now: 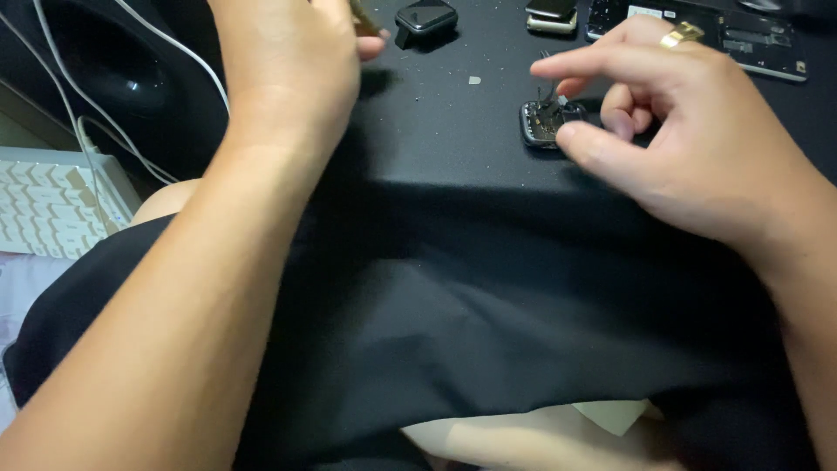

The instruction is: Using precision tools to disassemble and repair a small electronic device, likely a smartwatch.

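A black garment [488,323] fills the near view, over the person's lap. Beyond it, on the black worktop [453,131], the right hand [689,148] pinches an opened watch case [545,122] between thumb and forefinger. The left hand [292,61] closes around a small brownish tool [366,17], near another watch body [425,17].

left hand [292,61] raised, right hand [689,131] pinching
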